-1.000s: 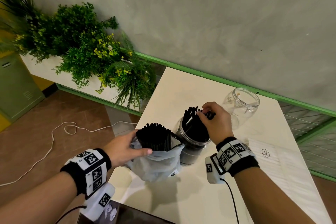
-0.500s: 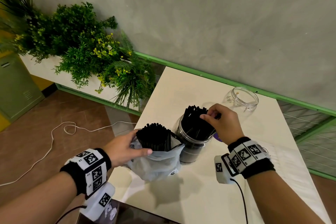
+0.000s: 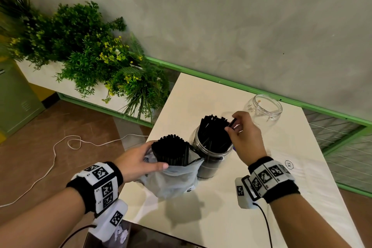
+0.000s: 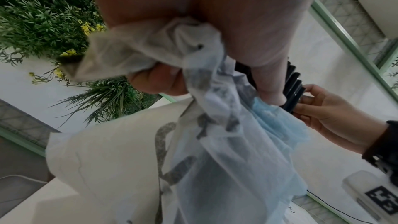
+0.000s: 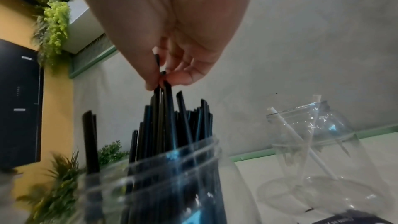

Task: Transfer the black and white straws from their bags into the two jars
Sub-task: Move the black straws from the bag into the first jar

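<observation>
Your right hand [image 3: 246,137] pinches black straws [image 5: 160,101] above the jar [image 3: 211,147]; let go off-centre, they'll spill. Left hand [image 3: 138,160] grips the bag [image 3: 173,179].

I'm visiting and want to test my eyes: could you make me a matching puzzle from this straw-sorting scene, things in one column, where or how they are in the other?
Things:
1. left hand
2. right hand
3. near jar
4. far jar

States:
A. packed with black straws
B. nearly empty, by the wall
C. grips the bag of black straws
D. pinches black straws over a jar

Pairs: 1-C, 2-D, 3-A, 4-B
</observation>
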